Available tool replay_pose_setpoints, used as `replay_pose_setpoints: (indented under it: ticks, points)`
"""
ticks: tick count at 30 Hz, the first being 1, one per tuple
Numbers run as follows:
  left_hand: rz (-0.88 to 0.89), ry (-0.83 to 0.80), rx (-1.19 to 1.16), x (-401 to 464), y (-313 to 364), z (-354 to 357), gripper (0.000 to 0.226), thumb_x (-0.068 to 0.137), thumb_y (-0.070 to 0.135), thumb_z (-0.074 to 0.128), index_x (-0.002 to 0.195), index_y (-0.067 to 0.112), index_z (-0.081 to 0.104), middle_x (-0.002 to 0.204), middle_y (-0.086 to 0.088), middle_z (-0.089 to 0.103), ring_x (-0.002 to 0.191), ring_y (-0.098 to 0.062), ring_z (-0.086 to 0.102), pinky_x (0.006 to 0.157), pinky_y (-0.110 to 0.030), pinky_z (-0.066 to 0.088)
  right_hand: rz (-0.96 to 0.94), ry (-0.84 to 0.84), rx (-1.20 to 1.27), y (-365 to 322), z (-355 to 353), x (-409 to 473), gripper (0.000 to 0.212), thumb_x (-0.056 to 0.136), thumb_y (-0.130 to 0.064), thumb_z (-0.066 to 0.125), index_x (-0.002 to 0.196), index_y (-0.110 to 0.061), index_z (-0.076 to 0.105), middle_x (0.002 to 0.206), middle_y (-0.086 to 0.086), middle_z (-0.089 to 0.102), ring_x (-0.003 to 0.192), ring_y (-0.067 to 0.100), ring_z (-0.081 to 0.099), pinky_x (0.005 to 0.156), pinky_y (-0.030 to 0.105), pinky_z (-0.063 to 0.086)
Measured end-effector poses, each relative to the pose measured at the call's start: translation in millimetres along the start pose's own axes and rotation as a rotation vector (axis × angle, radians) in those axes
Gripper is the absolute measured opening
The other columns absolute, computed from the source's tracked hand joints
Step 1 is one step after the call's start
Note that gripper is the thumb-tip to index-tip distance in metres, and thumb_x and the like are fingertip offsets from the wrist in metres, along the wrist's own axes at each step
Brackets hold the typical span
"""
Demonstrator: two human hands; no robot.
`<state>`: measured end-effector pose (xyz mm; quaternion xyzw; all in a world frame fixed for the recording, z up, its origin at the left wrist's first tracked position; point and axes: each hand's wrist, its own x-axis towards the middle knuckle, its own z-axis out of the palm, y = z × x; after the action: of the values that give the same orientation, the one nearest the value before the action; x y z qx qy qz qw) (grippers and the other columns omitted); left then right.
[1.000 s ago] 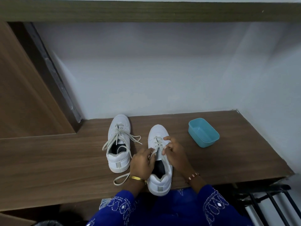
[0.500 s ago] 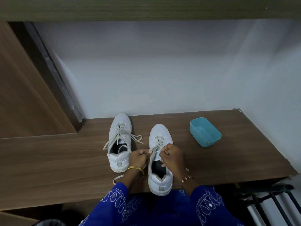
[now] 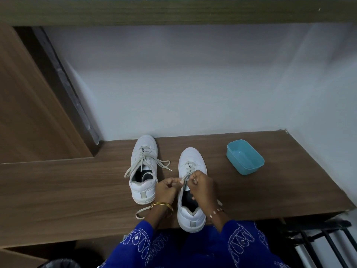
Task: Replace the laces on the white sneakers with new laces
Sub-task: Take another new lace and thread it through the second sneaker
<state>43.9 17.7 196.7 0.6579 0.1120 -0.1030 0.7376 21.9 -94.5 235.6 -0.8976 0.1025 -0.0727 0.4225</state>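
**Wooden shelf and its load**

I see a brown wood-grain shelf (image 3: 77,190) running to the white wall. On it stand two white sneakers, toes at twelve o'clock: the left sneaker (image 3: 144,171) with loose laces, the right sneaker (image 3: 191,190) at its three o'clock. A teal plastic tub (image 3: 245,157) sits further toward three o'clock, apart from both.

I can read no text, brand, label or number from here. The heel tab of the right sneaker (image 3: 192,223) is a plain grey patch with no lettering I can make out, and the one on the left sneaker (image 3: 143,194) beside it is the same. The blue tub (image 3: 245,157), right of that sneaker, carries no marking.
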Motion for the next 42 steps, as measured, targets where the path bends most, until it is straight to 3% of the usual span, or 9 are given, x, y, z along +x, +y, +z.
replay_pose_setpoints:
  ticks: [6,11,16,22,26,31,33,38,42]
  points:
    - [-0.039,0.032,0.014,3.0,2.6,2.8,0.022,0.089,0.006,0.057,0.069,0.01,0.066,0.051,0.003,0.06,0.055,-0.014,0.049,0.052,-0.02,0.043,-0.044,-0.002,-0.054,0.6,2.7,-0.8,0.014,0.09,-0.015,0.054,0.086,-0.008,0.066,0.074,0.0,0.065,0.062,0.007,0.05,0.054,0.014,0.034]
    - [0.001,0.124,-0.01,4.4,8.4,9.7,0.021,0.082,0.001,0.063,0.063,0.009,0.063,0.048,0.003,0.056,0.047,-0.007,0.048,0.048,-0.016,0.041,-0.133,0.053,-0.083,2.9,-8.4,-3.8,0.012,0.087,-0.014,0.06,0.093,-0.008,0.068,0.089,0.002,0.068,0.075,0.006,0.051,0.056,0.002,0.036]
    - [0.044,0.268,-0.184,14.8,27.6,-0.7,0.031,0.086,0.004,0.055,0.057,0.013,0.056,0.056,-0.007,0.055,0.055,-0.02,0.049,0.055,-0.027,0.041,-0.423,0.141,-0.331,17.4,-27.0,-7.9,0.017,0.064,-0.017,0.08,0.067,-0.014,0.064,0.064,0.0,0.059,0.061,0.014,0.053,0.054,0.019,0.035]
    - [0.223,0.437,-0.52,12.8,97.3,-19.4,0.027,0.102,0.017,0.026,0.078,0.017,0.04,0.069,-0.009,0.057,0.041,-0.009,0.056,0.042,-0.021,0.049,-0.287,-0.126,-0.405,29.0,-26.0,-18.6,0.027,0.086,-0.036,0.06,0.092,-0.009,0.062,0.082,-0.001,0.055,0.075,0.009,0.047,0.066,0.02,0.034]
    - [0.363,0.455,-0.166,8.8,108.0,-20.3,0.026,0.099,0.011,0.033,0.076,0.019,0.043,0.055,0.002,0.049,0.039,-0.007,0.041,0.039,-0.018,0.031,-0.196,-0.163,-0.492,32.3,-18.6,-15.4,0.033,0.092,-0.035,0.05,0.114,-0.011,0.056,0.111,0.004,0.061,0.103,0.016,0.057,0.081,0.024,0.041]
    - [0.311,-0.092,0.964,5.4,62.7,-11.2,0.025,0.096,0.022,0.043,0.093,0.003,0.06,0.087,-0.014,0.063,0.083,-0.028,0.058,0.068,-0.028,0.038,-0.13,-0.217,-0.557,35.9,-13.6,-12.6,0.029,0.095,-0.032,0.044,0.107,-0.009,0.057,0.11,0.006,0.063,0.103,0.017,0.058,0.08,0.024,0.041]
    - [0.34,-0.207,1.197,3.0,45.8,-8.8,0.028,0.095,0.025,0.042,0.097,0.002,0.06,0.097,-0.019,0.064,0.093,-0.032,0.059,0.072,-0.031,0.04,-0.114,-0.21,-0.55,35.6,-12.9,-12.9,0.03,0.094,-0.033,0.045,0.106,-0.008,0.058,0.108,0.007,0.063,0.101,0.019,0.059,0.078,0.025,0.041]
    - [0.401,-0.019,1.367,-0.2,43.8,-13.2,0.032,0.095,0.031,0.04,0.099,0.009,0.063,0.101,-0.014,0.066,0.098,-0.032,0.059,0.075,-0.034,0.044,-0.074,-0.233,-0.542,38.6,-12.1,-12.3,0.03,0.094,-0.031,0.047,0.1,-0.005,0.059,0.103,0.01,0.065,0.095,0.023,0.061,0.069,0.028,0.039]
    - [0.473,0.333,0.814,3.1,62.2,-33.5,0.033,0.087,0.03,0.038,0.07,0.007,0.054,0.063,-0.013,0.056,0.063,-0.03,0.052,0.057,-0.031,0.035,-0.072,-0.232,-0.523,38.2,-11.1,-10.6,0.028,0.093,-0.03,0.049,0.099,-0.005,0.06,0.102,0.01,0.065,0.092,0.022,0.061,0.065,0.025,0.036]
